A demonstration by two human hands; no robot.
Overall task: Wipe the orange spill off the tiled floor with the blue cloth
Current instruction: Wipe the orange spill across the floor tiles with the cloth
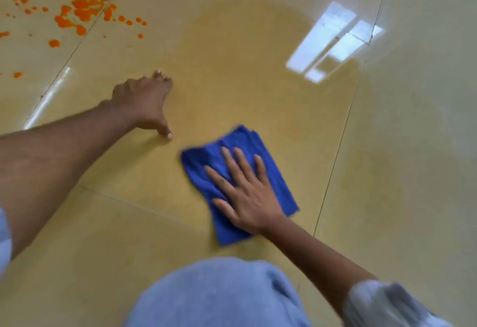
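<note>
On the far left of the tiled floor [387,171], the orange spill [82,10] is lying as scattered splashes and droplets across a grout line, with a few more drops showing at the top edge; none of it is being touched yet. Nearer the middle, the left hand [144,102] is being braced on the tile, fingers spread and holding nothing, apparently to carry body weight. Just to its right, well apart from the splashes, the blue cloth [273,171] is being pressed flat to the floor under the right hand [245,192], whose fingers are being kept straight and fanned over the fabric rather than curled round it. The cloth is judged to be light, soft and limp, folded into a rough rectangle that is likely to bunch or unfold if pushed from one corner, so it is best held by broad palm pressure over its centre. The glossy tile is being judged slippery, more so where wet, so the cloth should glide easily. Below, a pale blue knee [219,293] is being seen.
</note>
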